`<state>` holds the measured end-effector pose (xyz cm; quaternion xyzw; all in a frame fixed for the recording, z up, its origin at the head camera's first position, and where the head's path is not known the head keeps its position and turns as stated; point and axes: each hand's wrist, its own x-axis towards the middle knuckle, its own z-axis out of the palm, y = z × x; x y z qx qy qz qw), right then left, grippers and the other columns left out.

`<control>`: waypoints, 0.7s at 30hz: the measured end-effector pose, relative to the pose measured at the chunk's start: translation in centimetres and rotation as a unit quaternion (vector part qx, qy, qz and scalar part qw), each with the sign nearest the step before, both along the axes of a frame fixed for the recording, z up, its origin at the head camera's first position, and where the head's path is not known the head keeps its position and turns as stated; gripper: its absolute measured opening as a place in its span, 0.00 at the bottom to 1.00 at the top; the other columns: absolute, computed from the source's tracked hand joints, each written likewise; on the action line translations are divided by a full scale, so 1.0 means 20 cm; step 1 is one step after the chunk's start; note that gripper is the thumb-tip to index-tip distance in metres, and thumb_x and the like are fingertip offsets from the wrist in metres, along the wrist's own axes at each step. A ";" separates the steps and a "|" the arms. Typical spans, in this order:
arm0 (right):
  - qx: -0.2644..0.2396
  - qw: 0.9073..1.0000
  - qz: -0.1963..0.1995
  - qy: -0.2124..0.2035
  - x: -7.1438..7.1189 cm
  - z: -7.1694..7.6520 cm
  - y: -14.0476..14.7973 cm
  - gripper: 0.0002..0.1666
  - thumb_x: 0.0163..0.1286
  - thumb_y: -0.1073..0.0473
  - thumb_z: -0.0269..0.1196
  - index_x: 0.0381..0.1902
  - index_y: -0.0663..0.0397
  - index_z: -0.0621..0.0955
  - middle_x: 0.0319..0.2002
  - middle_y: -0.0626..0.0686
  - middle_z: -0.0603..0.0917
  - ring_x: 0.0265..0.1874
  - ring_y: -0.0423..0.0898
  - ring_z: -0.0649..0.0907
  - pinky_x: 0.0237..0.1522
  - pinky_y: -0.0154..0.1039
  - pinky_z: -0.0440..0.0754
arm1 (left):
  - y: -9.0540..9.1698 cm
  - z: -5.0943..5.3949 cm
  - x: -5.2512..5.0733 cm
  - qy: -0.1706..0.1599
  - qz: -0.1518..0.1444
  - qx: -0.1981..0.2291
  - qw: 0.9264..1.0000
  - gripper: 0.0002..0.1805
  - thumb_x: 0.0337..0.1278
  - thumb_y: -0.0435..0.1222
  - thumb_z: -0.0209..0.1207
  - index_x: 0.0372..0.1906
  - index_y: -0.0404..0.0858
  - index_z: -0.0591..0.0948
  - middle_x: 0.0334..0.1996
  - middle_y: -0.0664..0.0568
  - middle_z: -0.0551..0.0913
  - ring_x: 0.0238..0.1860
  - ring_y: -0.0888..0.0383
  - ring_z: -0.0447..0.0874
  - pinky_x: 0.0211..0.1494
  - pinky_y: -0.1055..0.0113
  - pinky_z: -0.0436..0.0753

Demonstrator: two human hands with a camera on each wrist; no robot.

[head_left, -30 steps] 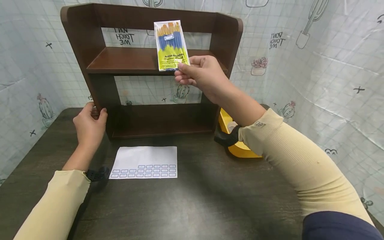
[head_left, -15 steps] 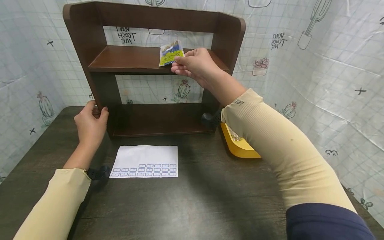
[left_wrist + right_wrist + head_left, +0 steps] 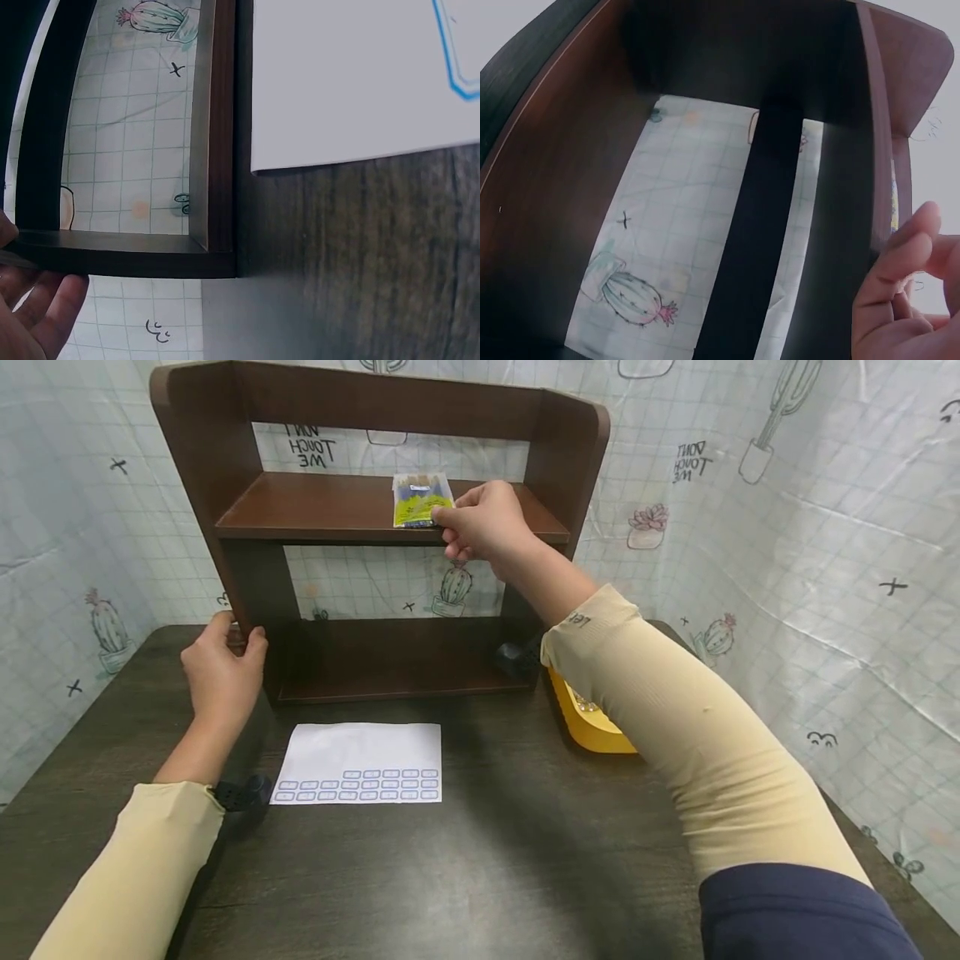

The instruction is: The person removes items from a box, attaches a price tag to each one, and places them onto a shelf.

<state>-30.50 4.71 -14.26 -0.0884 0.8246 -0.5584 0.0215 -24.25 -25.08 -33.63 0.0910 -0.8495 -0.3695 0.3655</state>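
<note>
A clear packet of blue-handled artist brushes (image 3: 420, 502) with a yellow-green label lies on the upper board of a dark brown shelf unit (image 3: 315, 508). Its lower right corner is pinched between thumb and fingers of my right hand (image 3: 491, 527). In the right wrist view, only a thin strip of the packet (image 3: 894, 195) shows past the board's edge, above the right hand (image 3: 900, 300). My left hand (image 3: 223, 672) grips the unit's left side panel; in the left wrist view its fingers (image 3: 64, 311) lie against the panel's outer face.
A white sheet (image 3: 360, 747) printed with rows of small blue frames lies before the unit on the dark table (image 3: 420, 877). At right, a yellow tray (image 3: 592, 735) is partly hidden by the right sleeve. A patterned curtain (image 3: 825, 568) hangs behind.
My right hand has lowered the brush packet from upright in front of the upper shelf to lying on its board. The left hand has stayed on the side panel.
</note>
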 end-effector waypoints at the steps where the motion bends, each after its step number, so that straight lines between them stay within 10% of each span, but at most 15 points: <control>1: 0.016 1.000 -0.001 0.014 0.00 -0.01 0.00 0.19 0.76 0.57 0.65 0.55 0.65 0.77 0.20 0.49 0.77 0.12 0.38 0.77 0.23 0.29 0.80 | 0.00 0.00 0.00 0.000 0.001 0.000 1.000 0.18 0.75 0.42 0.55 0.56 0.34 0.83 0.44 0.36 0.90 0.31 0.68 0.74 0.34 0.80 0.66; 9: 0.060 0.991 0.000 0.116 0.03 -0.06 0.07 0.20 0.79 0.53 0.61 0.60 0.60 0.76 0.22 0.49 0.79 0.12 0.38 0.78 0.24 0.31 0.80 | -0.01 -0.01 0.00 -0.001 -0.004 0.006 1.000 0.17 0.74 0.42 0.55 0.54 0.33 0.83 0.43 0.36 0.91 0.31 0.72 0.71 0.36 0.81 0.67; 15: 0.107 0.958 0.119 0.239 0.14 -0.15 0.22 0.09 0.78 0.58 0.63 0.46 0.59 0.83 0.18 0.51 0.79 0.14 0.43 0.78 0.25 0.33 0.79 | -0.01 -0.01 0.00 -0.006 -0.004 0.007 1.000 0.18 0.74 0.42 0.56 0.56 0.34 0.83 0.44 0.36 0.91 0.32 0.71 0.72 0.35 0.81 0.67; 21: 0.206 0.934 0.201 0.210 0.23 -0.26 0.51 0.06 0.76 0.60 0.65 0.41 0.58 0.85 0.25 0.55 0.83 0.21 0.47 0.81 0.27 0.35 0.82 | -0.01 0.01 0.00 -0.004 -0.005 0.009 1.000 0.17 0.74 0.42 0.56 0.55 0.35 0.84 0.43 0.36 0.91 0.30 0.76 0.70 0.35 0.81 0.67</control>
